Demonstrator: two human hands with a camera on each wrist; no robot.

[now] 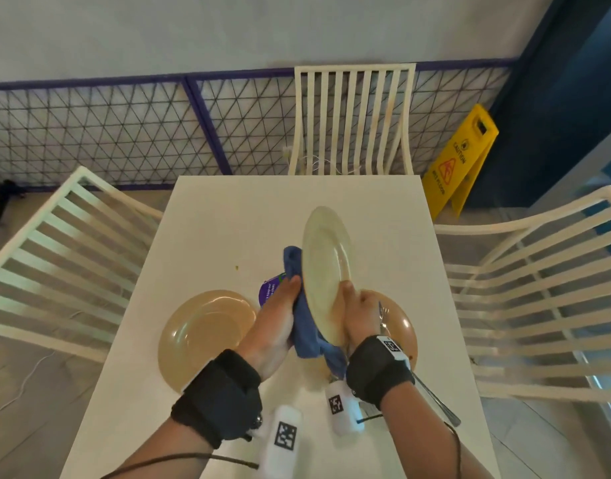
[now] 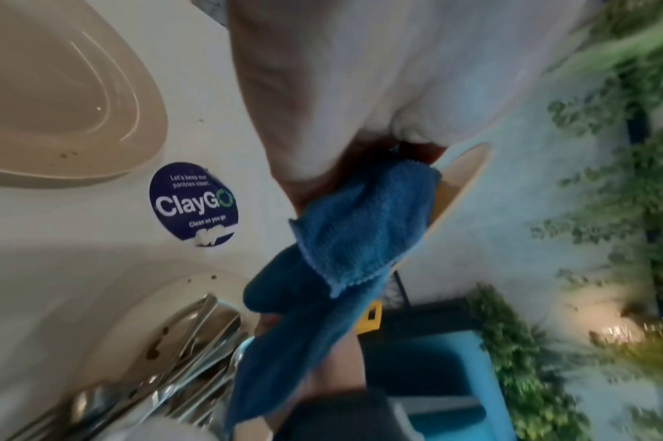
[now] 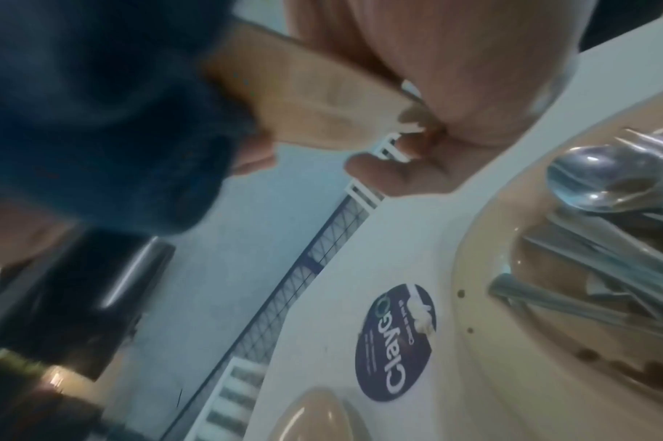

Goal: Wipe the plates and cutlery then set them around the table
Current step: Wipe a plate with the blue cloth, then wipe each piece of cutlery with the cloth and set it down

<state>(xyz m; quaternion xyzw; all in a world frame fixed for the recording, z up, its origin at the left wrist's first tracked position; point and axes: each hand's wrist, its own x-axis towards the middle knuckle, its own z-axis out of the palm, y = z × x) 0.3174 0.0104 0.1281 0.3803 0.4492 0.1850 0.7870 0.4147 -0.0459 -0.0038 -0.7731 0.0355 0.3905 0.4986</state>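
Note:
My right hand (image 1: pixel 354 311) grips the near rim of a cream plate (image 1: pixel 326 271), held on edge above the white table (image 1: pixel 228 219). Against the plate's left face my left hand (image 1: pixel 280 312) holds a blue cloth (image 1: pixel 306 326), which hangs down below the plate. In the left wrist view the blue cloth (image 2: pixel 359 226) lies over the plate's rim (image 2: pixel 461 179). A stack of tan plates (image 1: pixel 204 330) rests at the left. Under my right wrist another tan plate (image 1: pixel 402 326) carries several spoons and forks (image 3: pixel 601 226); one handle (image 1: pixel 435 399) sticks out toward me.
A round purple sticker (image 1: pixel 271 288) is stuck on the table between the plates. White slatted chairs stand at the far end (image 1: pixel 352 119), left (image 1: pixel 65 257) and right (image 1: pixel 539 299). A yellow wet-floor sign (image 1: pixel 459 167) stands on the floor at the far right.

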